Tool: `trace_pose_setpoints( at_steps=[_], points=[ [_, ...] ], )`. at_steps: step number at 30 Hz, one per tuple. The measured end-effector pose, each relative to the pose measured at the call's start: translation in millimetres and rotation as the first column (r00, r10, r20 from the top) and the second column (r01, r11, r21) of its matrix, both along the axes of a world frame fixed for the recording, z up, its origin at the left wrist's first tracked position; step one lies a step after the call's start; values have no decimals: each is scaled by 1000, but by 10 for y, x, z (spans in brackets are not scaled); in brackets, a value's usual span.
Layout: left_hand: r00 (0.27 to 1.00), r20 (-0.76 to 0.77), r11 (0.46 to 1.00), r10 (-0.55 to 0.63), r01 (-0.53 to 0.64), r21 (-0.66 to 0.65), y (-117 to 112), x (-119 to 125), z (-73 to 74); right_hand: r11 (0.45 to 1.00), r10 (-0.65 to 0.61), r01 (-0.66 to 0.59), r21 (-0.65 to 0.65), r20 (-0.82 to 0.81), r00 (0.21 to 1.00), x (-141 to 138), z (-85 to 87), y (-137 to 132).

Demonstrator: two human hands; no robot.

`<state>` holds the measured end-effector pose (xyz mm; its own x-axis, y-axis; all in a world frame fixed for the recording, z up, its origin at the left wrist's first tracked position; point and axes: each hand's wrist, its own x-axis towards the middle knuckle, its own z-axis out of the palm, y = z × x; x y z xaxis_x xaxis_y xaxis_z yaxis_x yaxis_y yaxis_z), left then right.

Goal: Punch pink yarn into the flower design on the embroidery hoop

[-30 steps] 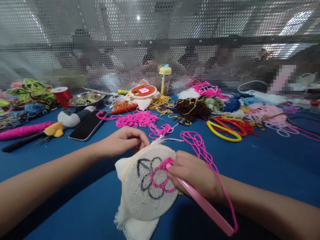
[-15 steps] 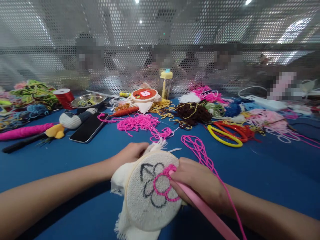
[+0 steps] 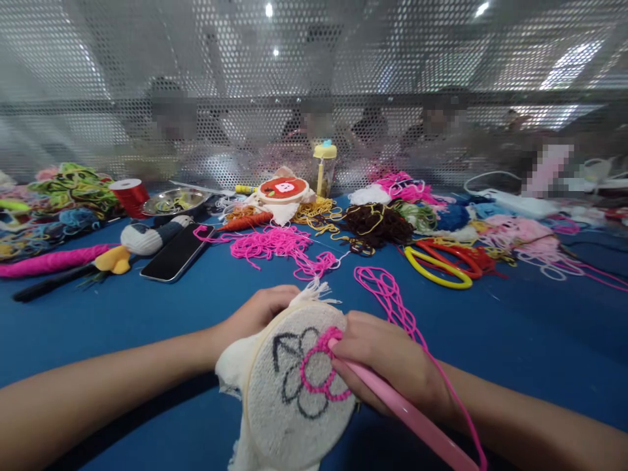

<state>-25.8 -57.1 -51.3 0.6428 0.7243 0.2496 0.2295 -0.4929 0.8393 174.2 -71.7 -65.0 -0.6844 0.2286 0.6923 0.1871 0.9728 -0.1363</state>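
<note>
Right hand, grip closed round the long pink plastic punch needle, tip lost in pink stitches, tail cut off at the bottom edge. Left hand clasps the far rim of the round wooden hoop of white cloth, fingertips hidden behind it, tilted above the blue worktop; loose pink yarn trails beside.

Light: bright and even, from ceiling spots above and beyond my hands, plus glowing panels far to the upper right.
Shadows: soft; one dark band on the table under my left forearm.
Glare: shine on the dish beyond my left hand; a highlight along the tool in my right hand.
Focus: the hoop between my hands is crisp; everything behind the mesh is hazy, with some patches pixelated.
Distortion: wide-angle, my forearms stretched towards the lower corners.
</note>
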Motion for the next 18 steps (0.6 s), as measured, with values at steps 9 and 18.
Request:
trace_pose_setpoints(
  at_steps=[9, 18],
  points=[
    [998, -49, 972, 35, -23, 233, -15, -40, -1, 999, 12, -12, -42, 10, 1000, 1, 6, -8],
    [996, -66, 936, 63, -36, 349, 28, -34, -69, 999, -32, 33, -31, 15, 999, -32, 31, -23]
  ],
)
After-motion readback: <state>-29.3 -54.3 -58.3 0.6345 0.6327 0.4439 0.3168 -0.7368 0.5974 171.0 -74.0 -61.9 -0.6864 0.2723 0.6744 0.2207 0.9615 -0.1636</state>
